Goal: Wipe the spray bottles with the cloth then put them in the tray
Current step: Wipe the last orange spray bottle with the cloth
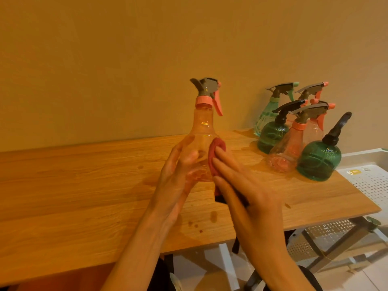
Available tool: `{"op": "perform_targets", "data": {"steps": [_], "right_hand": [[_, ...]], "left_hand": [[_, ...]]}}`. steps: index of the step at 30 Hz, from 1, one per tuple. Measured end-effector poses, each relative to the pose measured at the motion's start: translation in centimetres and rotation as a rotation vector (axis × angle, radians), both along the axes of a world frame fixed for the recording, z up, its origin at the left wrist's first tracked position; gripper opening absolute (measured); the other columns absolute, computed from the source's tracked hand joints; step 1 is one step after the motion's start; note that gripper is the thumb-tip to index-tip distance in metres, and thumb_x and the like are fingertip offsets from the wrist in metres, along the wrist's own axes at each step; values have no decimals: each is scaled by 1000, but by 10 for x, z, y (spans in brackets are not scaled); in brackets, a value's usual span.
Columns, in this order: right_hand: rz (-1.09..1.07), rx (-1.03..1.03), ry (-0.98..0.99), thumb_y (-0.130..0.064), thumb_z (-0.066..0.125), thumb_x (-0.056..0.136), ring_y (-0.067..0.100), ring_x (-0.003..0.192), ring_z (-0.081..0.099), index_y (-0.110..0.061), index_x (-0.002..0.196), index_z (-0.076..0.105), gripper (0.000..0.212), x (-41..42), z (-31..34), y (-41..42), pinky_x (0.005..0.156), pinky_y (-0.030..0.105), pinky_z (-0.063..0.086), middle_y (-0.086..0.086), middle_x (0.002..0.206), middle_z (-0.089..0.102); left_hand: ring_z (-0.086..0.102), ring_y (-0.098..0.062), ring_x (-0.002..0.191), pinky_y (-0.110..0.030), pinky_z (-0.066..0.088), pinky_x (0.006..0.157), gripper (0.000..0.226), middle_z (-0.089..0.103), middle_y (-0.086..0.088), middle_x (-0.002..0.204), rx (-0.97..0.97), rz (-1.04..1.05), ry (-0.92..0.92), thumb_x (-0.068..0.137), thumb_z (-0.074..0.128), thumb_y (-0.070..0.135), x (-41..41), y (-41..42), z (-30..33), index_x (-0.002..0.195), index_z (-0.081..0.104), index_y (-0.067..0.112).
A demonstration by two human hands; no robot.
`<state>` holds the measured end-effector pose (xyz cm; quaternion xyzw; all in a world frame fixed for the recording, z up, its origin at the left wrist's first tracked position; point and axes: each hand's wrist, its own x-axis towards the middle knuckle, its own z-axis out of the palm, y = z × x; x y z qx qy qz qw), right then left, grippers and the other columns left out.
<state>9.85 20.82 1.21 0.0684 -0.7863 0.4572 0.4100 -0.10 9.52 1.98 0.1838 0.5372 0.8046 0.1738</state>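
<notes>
Head cam view, only one angle here: the left hand (180, 164) is wrapped around the lower body of an orange spray bottle (202, 141), holding it upright just above the wooden bench (84, 185), fingers curled round the clear plastic. The right hand (247, 198) has its fingers out straight and flat, pressing a dark red cloth (217, 159) against the bottle's right side; part of the cloth hangs down under the palm. Bottle's got a grey sprayer head with a salmon trigger and collar. To the right of the held bottle, back near the wall, the rest of the bottles stand bunched up: a mint green bottle (265, 120) furthest back, a dark green bottle (271, 137) in front of it, a pale pink bottle (312, 131) behind, an orange tilted bottle (287, 150) leaning in the middle, and a round dark green bottle (319, 162) with a black top nearest the bench's right edge. Further right of that bunch, past the bench edge, sits a white perforated tray (369, 181). A few wet spots (213, 216) show on the bench just below the held bottle.
</notes>
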Motion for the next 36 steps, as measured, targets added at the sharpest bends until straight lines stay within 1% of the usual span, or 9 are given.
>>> {"op": "perform_targets", "data": {"steps": [8, 13, 15, 17, 21, 25, 28, 32, 36], "right_hand": [[27, 58, 10, -21, 57, 98, 12, 143, 42, -14, 136, 62, 38, 1, -3, -3, 92, 49, 58, -6, 149, 53], [61, -54, 7, -22, 62, 97, 9, 140, 46, -15, 133, 63, 37, 3, -3, -5, 103, 44, 53, -10, 146, 56], [59, -163, 10, -21, 64, 96, 10, 138, 49, -14, 133, 63, 38, 5, -6, -6, 98, 49, 56, -10, 145, 57], [-4, -114, 29, -21, 63, 96, 11, 139, 48, -11, 133, 63, 39, 8, -12, -8, 99, 49, 55, -6, 146, 57], [15, -88, 18, -23, 58, 97, 11, 140, 46, -12, 135, 62, 40, 3, -12, -6, 98, 47, 55, -7, 148, 54], [-4, -97, 12, -20, 62, 96, 5, 131, 55, -10, 131, 64, 37, -15, 16, 5, 96, 27, 56, -4, 141, 59], [-17, -111, 27, -16, 61, 94, 3, 129, 55, -8, 131, 63, 38, -22, 26, 6, 95, 16, 52, -2, 139, 60], [-36, -12, -7, -23, 61, 97, 11, 137, 50, -15, 136, 61, 40, -8, 1, -6, 98, 43, 56, -7, 148, 53], [-9, 23, 4, -25, 57, 98, 11, 142, 44, -15, 136, 61, 39, 5, -14, -10, 100, 46, 54, -6, 150, 52]], "left_hand": [[68, -17, 118, -33, 54, 90, 63, 70, 1, 131, -103, 8, 23, 80, 68, 46, -1, -7, 2, 141, 57, 32], [69, -16, 117, -22, 57, 81, 104, 70, 2, 130, -117, -18, 9, 49, 93, 60, 1, -6, 3, 141, 54, 33], [70, -19, 115, -25, 58, 81, 94, 70, -1, 130, -85, -8, -18, 60, 91, 56, 2, -4, 3, 143, 54, 32], [70, -22, 114, -30, 58, 84, 73, 70, -4, 130, -51, 8, -49, 77, 83, 45, 4, -2, 3, 143, 53, 32], [70, -23, 115, -34, 58, 87, 66, 70, -5, 129, -23, 1, -58, 81, 78, 40, 4, -2, 0, 142, 53, 30], [69, -28, 116, -42, 58, 93, 67, 71, -6, 128, -33, -23, -30, 80, 73, 35, 5, -3, -1, 143, 52, 27], [69, -30, 116, -42, 59, 88, 67, 71, -9, 128, -23, -21, -25, 81, 73, 35, 5, -2, -1, 144, 52, 25], [67, -28, 120, -33, 58, 84, 70, 68, -8, 133, -3, 7, -19, 82, 73, 39, -1, -5, -1, 147, 50, 25], [68, -25, 118, -31, 58, 83, 70, 69, -7, 132, -24, 7, 9, 80, 73, 40, -2, -7, -5, 145, 52, 25]]}}
